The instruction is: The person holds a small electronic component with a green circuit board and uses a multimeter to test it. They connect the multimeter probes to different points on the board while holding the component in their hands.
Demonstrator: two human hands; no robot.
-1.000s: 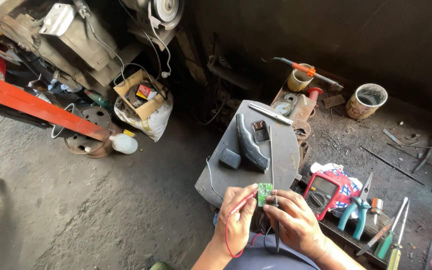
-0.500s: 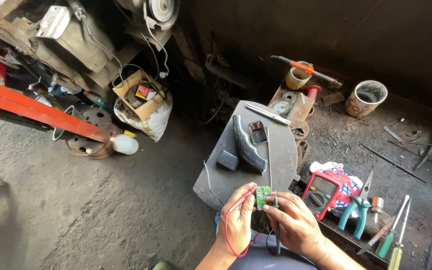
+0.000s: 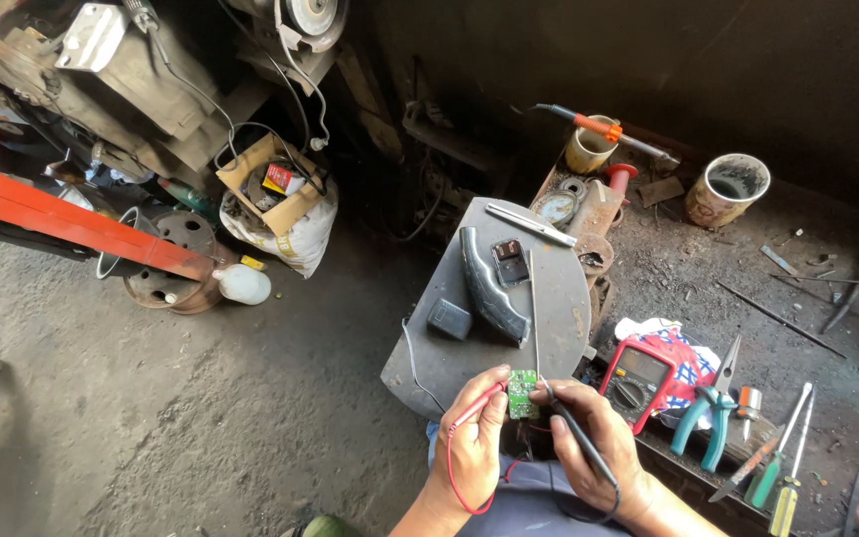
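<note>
My left hand (image 3: 476, 441) pinches a small green circuit board (image 3: 522, 394) and has a red test lead (image 3: 461, 452) looped around it. My right hand (image 3: 597, 443) grips a black test probe (image 3: 579, 443) like a pen, its tip touching the board's right edge. Both hands hover over the near edge of a grey metal plate (image 3: 559, 308). A red multimeter (image 3: 637, 378) lies just right of my right hand.
On the plate lie a curved black housing (image 3: 489, 285), a small dark block (image 3: 448, 318), a small black part (image 3: 510, 263) and a metal strip (image 3: 531, 225). Teal pliers (image 3: 712, 413) and screwdrivers (image 3: 782, 472) lie at right. Tins (image 3: 727, 189), scrap metal and a red beam (image 3: 72, 224) surround the dirt floor.
The view has shifted slightly. My hands stay together on the board with the probe, barely moved.
</note>
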